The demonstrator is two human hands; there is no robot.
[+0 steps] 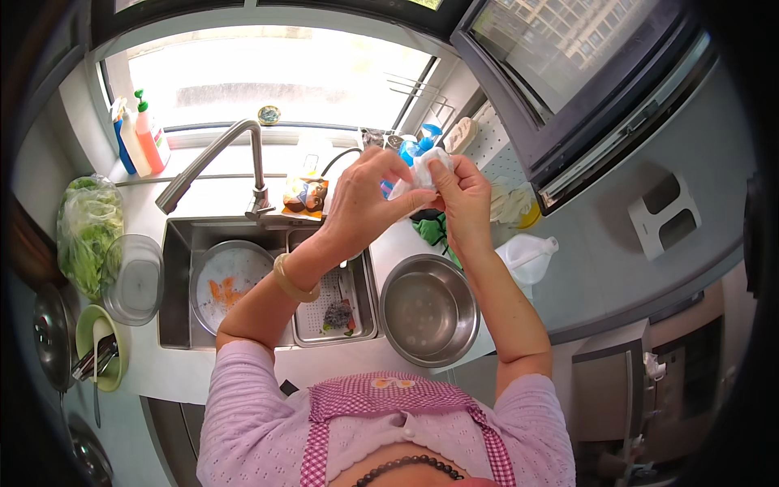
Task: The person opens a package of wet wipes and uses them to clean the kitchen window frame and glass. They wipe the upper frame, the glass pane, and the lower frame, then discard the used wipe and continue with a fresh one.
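Observation:
Above the counter, near the window, my right hand point(467, 204) pinches a crumpled white sheet point(436, 165), thin like tissue or plastic film. My left hand point(365, 195), a pale bangle on its wrist, meets it from the other side. The sheet's lower edge passes between the left thumb and curled fingers, and the left thumb reaches the right fingers. Behind the hands stands a blue pump bottle point(426, 141), partly covered. Green cloth or gloves point(429, 229) lie beside the right wrist. Below the forearms is a round stainless-steel basin point(429, 310).
A steel sink point(176, 286) holds a round pan point(243, 259) with orange scraps; a perforated tray point(307, 322) holds a steel-wool scrubber point(338, 314). The faucet point(255, 158) stands behind. Bagged greens point(91, 231) and a utensil bowl point(115, 371) sit left; a white jug point(526, 259) right. An open window sash point(548, 91) juts in.

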